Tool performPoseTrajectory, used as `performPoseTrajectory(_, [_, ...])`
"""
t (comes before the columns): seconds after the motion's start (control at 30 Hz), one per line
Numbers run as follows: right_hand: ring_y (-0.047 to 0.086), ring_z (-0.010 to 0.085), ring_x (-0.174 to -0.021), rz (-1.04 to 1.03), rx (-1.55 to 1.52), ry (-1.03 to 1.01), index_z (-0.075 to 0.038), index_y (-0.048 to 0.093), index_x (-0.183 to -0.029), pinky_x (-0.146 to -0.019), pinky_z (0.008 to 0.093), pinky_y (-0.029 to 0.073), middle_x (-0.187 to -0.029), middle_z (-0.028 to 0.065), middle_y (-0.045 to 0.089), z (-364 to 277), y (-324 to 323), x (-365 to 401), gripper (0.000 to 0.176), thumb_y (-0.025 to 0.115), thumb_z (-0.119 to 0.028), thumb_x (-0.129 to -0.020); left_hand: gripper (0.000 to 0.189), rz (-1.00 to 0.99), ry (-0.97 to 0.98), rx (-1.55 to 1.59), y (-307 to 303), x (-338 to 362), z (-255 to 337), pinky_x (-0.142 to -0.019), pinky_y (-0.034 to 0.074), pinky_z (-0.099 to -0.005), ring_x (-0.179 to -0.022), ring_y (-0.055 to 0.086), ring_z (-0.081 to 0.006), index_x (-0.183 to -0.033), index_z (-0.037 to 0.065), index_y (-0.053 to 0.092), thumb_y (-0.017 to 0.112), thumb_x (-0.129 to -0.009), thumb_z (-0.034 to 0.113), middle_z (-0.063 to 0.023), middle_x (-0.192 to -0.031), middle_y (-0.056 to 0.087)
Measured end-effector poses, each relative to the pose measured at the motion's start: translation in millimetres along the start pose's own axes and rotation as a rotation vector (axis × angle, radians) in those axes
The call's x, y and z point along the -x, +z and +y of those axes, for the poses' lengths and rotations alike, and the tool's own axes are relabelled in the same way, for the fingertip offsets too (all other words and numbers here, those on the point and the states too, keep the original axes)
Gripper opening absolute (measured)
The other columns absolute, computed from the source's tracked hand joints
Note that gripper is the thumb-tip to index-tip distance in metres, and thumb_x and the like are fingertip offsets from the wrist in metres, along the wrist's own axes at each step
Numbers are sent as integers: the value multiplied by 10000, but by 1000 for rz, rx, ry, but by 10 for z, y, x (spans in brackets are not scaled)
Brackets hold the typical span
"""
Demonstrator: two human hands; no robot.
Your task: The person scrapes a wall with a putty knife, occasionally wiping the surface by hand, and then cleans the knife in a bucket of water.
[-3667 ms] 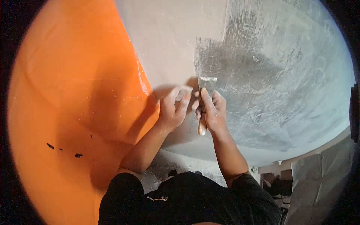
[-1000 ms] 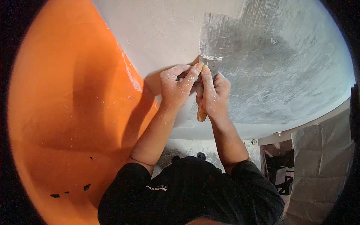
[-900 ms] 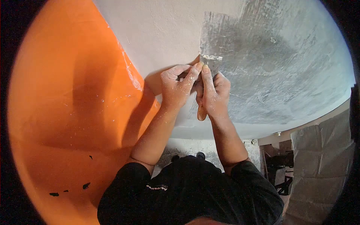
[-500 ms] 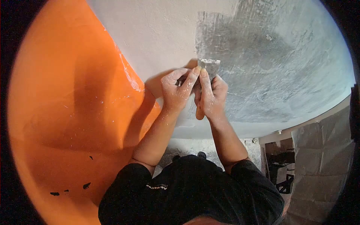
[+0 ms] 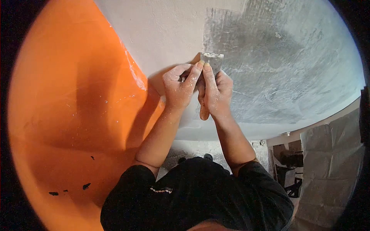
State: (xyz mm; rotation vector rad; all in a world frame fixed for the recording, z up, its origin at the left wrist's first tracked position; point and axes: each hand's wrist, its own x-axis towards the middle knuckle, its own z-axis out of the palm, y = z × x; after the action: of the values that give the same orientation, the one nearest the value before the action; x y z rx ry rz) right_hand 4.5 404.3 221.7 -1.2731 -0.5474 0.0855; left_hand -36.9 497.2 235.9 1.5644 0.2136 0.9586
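A putty knife [image 5: 217,61] is held up in front of the wall, its metal blade pointing upward and a whitish crust along its top edge. My right hand [image 5: 217,92] is closed around it, thumb flat on the blade, and the handle's brown end sticks out below. My left hand [image 5: 180,84] is closed beside it, fingers curled and thumb tip against the blade's lower left part. What lies under the left fingers is hidden. White dust and specks cover both hands.
Behind the hands is a pale wall [image 5: 165,34] with a darker grey coated patch [image 5: 262,77] to the right. An orange surface [image 5: 50,96] fills the left side. At lower right hangs a creased grey sheet [image 5: 327,165] beside an opening with dark objects [image 5: 289,161].
Both hands and the putty knife have shifted slightly up and left. The view has moved a little too. The grip looks the same.
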Motion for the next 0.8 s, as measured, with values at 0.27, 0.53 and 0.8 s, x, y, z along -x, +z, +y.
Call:
performPoseTrajectory(0.27, [485,75,-419,26,47,28,-34,554,-735,-374,257,357,-533,14,536,-17,-19,-10,400,541,-311,-1023,131,-20,24,-119,8,-10,109,-587,451,-194,-665,564,-46,-860,-43,720,750,-874,85,-7,-744,669])
performPoseTrajectory(0.53, [477,80,-414,2,46,34,-29,542,-723,-367,262,355,-524,19,520,-13,-42,-30,413,538,-311,-1025,136,-33,26,-90,17,-44,91,-576,451,-191,-646,567,-46,-841,-46,711,748,-873,81,-15,-721,665])
performPoseTrajectory(0.8, [473,77,-420,18,-5,57,-30,551,-735,-373,256,351,-526,19,522,-10,-30,-39,397,536,-301,-1025,137,-64,30,-118,9,-69,123,-557,436,-187,-632,551,-43,-840,-45,706,736,-883,83,0,-716,656])
